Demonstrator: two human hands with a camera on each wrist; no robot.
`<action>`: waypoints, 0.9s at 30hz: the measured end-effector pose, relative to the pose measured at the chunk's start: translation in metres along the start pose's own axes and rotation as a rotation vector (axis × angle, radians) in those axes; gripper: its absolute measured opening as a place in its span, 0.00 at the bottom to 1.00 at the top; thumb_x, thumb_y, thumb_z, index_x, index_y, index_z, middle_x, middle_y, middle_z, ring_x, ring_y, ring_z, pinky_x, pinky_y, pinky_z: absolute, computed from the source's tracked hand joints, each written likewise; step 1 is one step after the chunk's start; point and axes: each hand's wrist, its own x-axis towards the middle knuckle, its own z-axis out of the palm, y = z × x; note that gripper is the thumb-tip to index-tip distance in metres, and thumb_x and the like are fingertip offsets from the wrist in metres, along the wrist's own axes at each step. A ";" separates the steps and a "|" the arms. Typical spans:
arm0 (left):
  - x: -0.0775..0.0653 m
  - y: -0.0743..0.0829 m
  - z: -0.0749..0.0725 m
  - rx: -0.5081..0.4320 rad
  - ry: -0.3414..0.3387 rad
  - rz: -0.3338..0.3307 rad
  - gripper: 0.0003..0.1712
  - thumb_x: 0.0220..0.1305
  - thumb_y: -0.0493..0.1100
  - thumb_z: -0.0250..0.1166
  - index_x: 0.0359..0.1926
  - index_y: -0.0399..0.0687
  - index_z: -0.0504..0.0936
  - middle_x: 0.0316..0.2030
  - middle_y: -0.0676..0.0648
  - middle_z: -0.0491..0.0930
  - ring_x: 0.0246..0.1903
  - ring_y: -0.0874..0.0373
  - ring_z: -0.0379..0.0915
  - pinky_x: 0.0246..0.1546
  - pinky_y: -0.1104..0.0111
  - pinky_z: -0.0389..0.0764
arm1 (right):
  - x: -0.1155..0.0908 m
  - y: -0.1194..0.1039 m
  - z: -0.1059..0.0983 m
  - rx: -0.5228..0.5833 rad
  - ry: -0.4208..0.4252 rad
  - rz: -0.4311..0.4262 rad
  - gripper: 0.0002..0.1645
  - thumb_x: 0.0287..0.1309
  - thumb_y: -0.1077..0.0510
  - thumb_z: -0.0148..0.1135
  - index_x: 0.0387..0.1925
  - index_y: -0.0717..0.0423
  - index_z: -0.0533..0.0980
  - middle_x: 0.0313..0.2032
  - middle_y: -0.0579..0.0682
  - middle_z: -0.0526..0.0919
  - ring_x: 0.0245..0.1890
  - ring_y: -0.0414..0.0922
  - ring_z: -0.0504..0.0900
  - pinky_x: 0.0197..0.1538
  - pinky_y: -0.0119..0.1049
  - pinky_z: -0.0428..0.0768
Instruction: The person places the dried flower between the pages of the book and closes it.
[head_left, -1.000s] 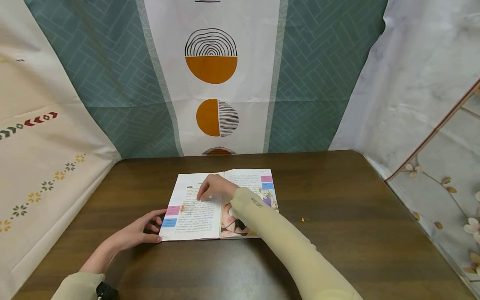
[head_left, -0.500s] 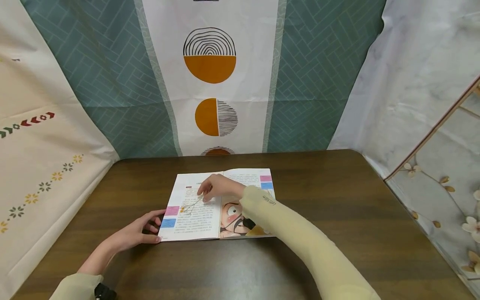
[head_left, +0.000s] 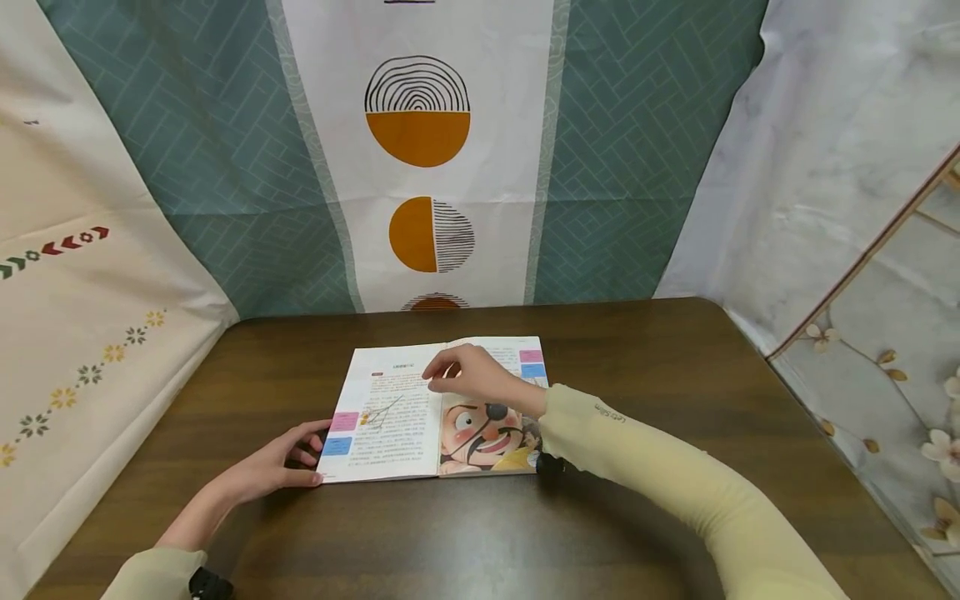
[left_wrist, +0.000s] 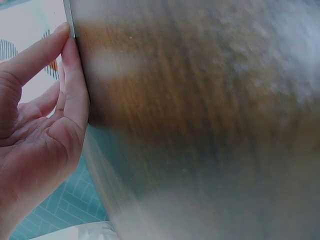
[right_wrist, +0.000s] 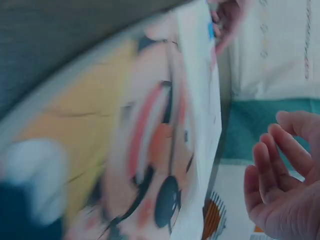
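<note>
So the thing to look at is the skinny, brownish, dried-looking sprig with orange-yellow bits at one end (head_left: 384, 409). It's lying on the left page of the open, white-paged paper book (head_left: 397, 450), which sits on the dark brown wooden table (head_left: 645, 375). Its long axis runs on a slant: the orange end is near and left, by the pink printed block (head_left: 346, 422) at the page's outer edge, while the bare stem end aims far and right, toward the centre fold.

The bare right hand (head_left: 477, 374) is over by that fold, just beyond the stem end, so from its fingertips the sprig lies left and a little closer to the person. Those fingers are softly bent with a gap at the thumb, nothing in them (the right wrist view backs that up). Can't tell how high they are over the paper.

The bare left hand (head_left: 272, 467) is the nearer one to the orange end, but it's on the book: fingers relaxed, thumb and forefinger well apart, tips touching the left edge, thumb at the near corner.
</note>
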 end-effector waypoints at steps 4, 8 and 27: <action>0.000 0.000 0.002 -0.001 0.004 0.000 0.49 0.58 0.41 0.72 0.73 0.33 0.54 0.51 0.38 0.65 0.50 0.47 0.69 0.43 0.75 0.75 | -0.023 -0.003 0.001 0.020 0.037 0.010 0.14 0.63 0.57 0.65 0.48 0.55 0.83 0.39 0.47 0.85 0.37 0.40 0.81 0.42 0.29 0.78; -0.001 0.001 0.002 0.001 0.011 0.000 0.49 0.58 0.41 0.71 0.73 0.33 0.54 0.50 0.38 0.65 0.50 0.47 0.70 0.42 0.75 0.75 | -0.044 -0.001 0.003 -0.002 0.067 0.019 0.16 0.62 0.54 0.66 0.50 0.54 0.82 0.40 0.46 0.84 0.38 0.40 0.78 0.41 0.29 0.77; -0.001 -0.001 0.001 0.008 0.005 0.023 0.49 0.59 0.42 0.71 0.73 0.33 0.54 0.50 0.38 0.65 0.44 0.60 0.71 0.41 0.74 0.76 | -0.128 0.028 -0.014 -0.274 0.075 -0.030 0.25 0.51 0.50 0.75 0.52 0.48 0.81 0.46 0.46 0.83 0.46 0.46 0.75 0.48 0.41 0.71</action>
